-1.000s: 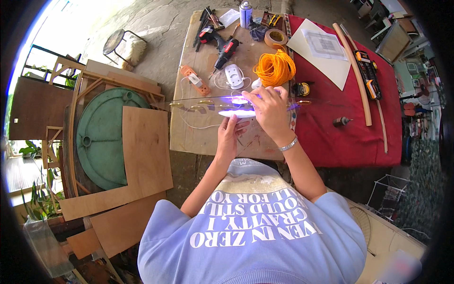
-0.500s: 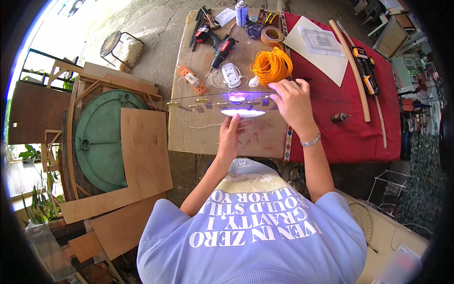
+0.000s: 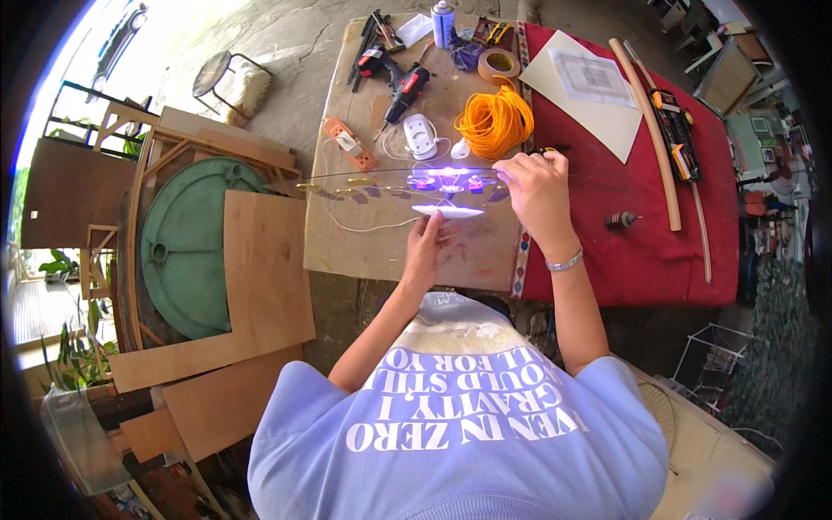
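Note:
My left hand (image 3: 423, 253) is closed around a small white oval lamp (image 3: 448, 211), which is lit and casts violet light away from me. A thin white cord (image 3: 373, 230) trails left from it. Just beyond the lamp, a dark thin string (image 3: 334, 176) runs sideways above the table. Several small flat pieces (image 3: 358, 183) hang along it, and those in the middle glow violet. My right hand (image 3: 539, 195), with a metal bracelet on its wrist, pinches at the string's right end. What the left end hangs from cannot be made out.
Beyond the string lie an orange cord coil (image 3: 494, 123), white socket adapter (image 3: 420, 137), orange power strip (image 3: 350, 143), cordless drill (image 3: 407, 95), tape roll (image 3: 498, 65) and spray can (image 3: 443, 24). A red cloth (image 3: 598, 260) covers the table's right side, with a wooden rod (image 3: 650, 139).
The violet glow now falls on several pieces instead of mainly one. The string and its pieces sit slightly farther left in view, and the lamp looks narrower. Both hands keep their grip.

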